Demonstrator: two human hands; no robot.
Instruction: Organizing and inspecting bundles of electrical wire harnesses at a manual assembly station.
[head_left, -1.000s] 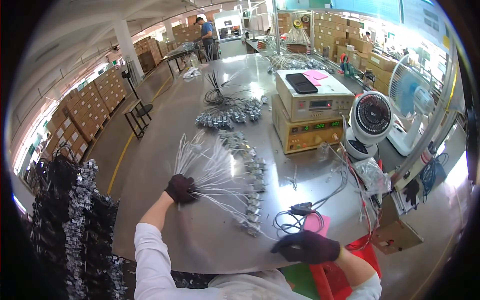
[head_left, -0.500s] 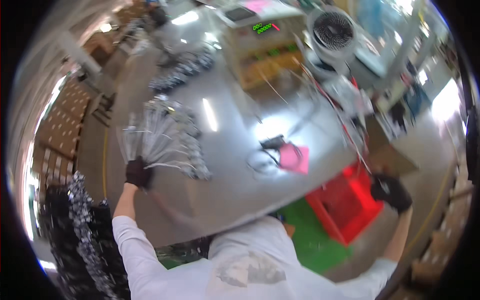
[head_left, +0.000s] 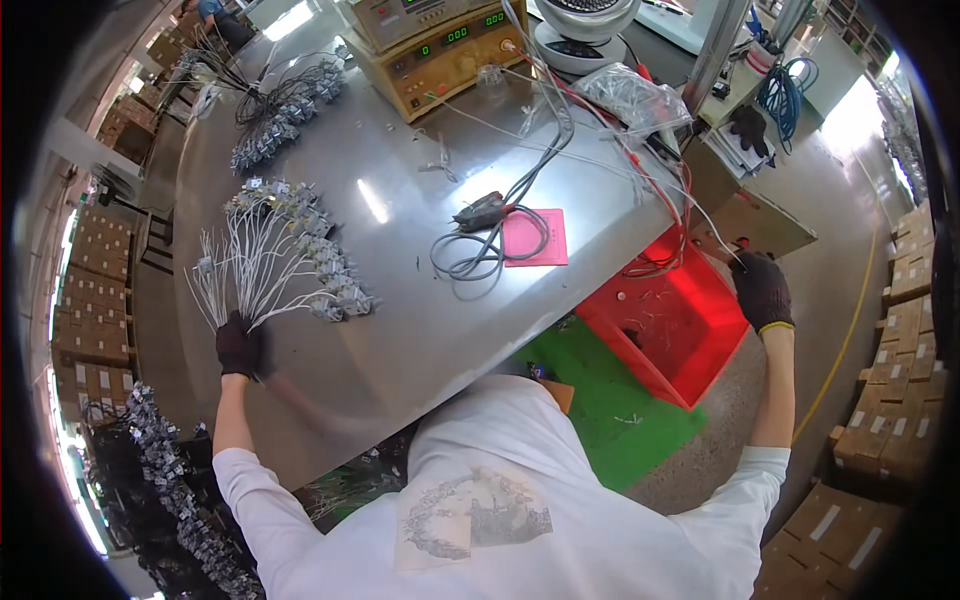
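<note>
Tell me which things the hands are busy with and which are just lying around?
Busy with:
- left hand gripping the bunch of white wires
- right hand out past the table edge, above the red bin

Lying around:
- pink card
- black clip
- yellow meter box
- bag of wires

I see my left hand [head_left: 238, 347], in a dark glove, closed around the gathered ends of a bundle of white wires [head_left: 262, 268] that fans out across the metal surface [head_left: 400, 300] just beyond it. My right hand [head_left: 762, 290], also gloved, is stretched far out to the side, well apart from the bundle, at the edge of a cardboard box [head_left: 752, 222], with a red bin [head_left: 672, 318] just inside it.
</note>
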